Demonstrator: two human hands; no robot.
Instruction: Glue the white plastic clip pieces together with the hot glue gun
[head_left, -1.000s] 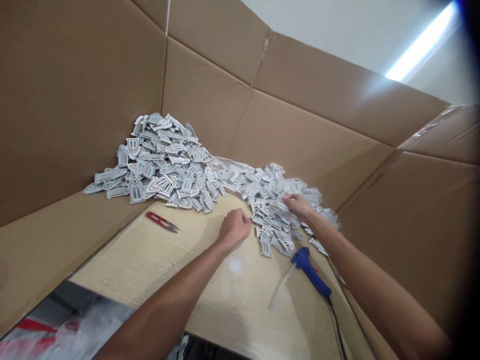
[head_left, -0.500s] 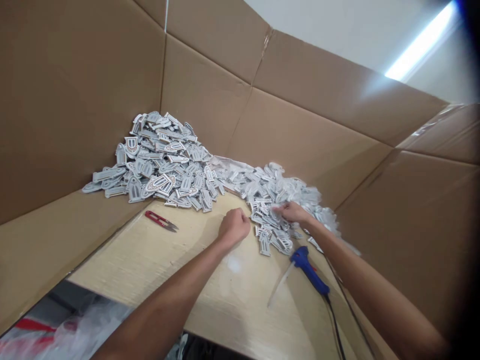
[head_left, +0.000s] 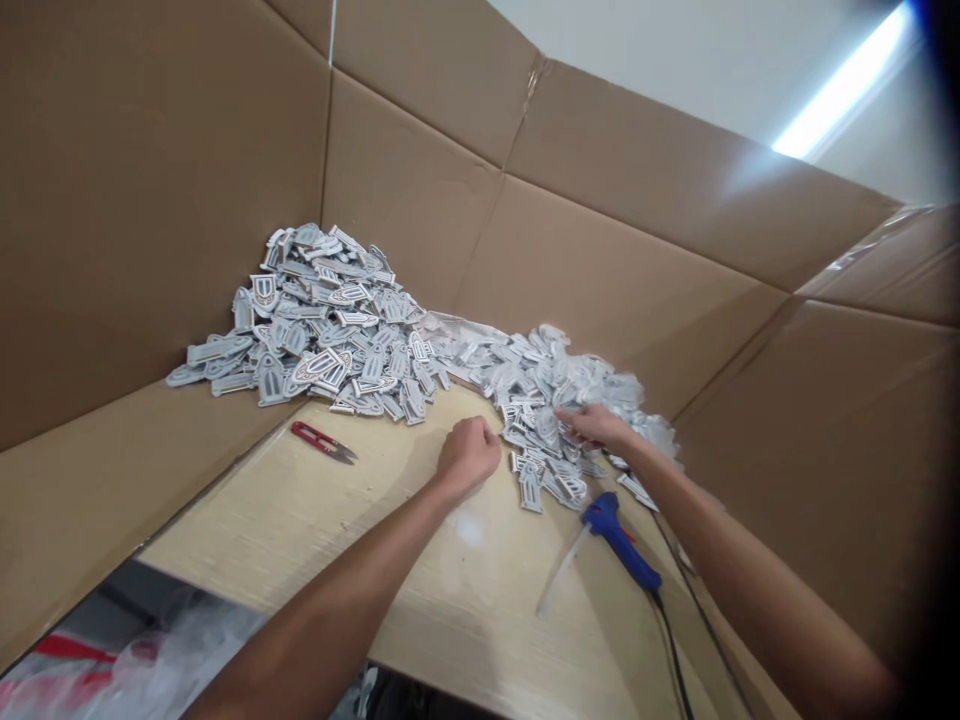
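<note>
My left hand (head_left: 469, 455) rests on the table beside the right-hand heap, fingers curled closed; whatever they may hold is hidden. Over that heap of small grey-white shield-shaped pieces (head_left: 530, 488) reaches my right hand (head_left: 596, 427). Its index finger stretches out to the left among the pieces, the other fingers are partly bent, and no piece is seen gripped in it. Some pieces in this heap look wrapped in clear plastic. A blue glue gun (head_left: 622, 545) lies below my right hand, a whitish glue stick (head_left: 562, 570) sticking out of it.
A taller heap of similar pieces (head_left: 322, 320) stands at the back left. Red thread snips (head_left: 322, 441) lie in front of it. Cardboard walls (head_left: 600, 250) surround the table (head_left: 300, 530). A black cord (head_left: 673, 650) runs from the glue gun. Clear plastic (head_left: 187, 650) shows below the table edge.
My right hand has shifted slightly to the right over the heap. My left hand stays closed at the same spot, and the glue gun and snips have not moved.
</note>
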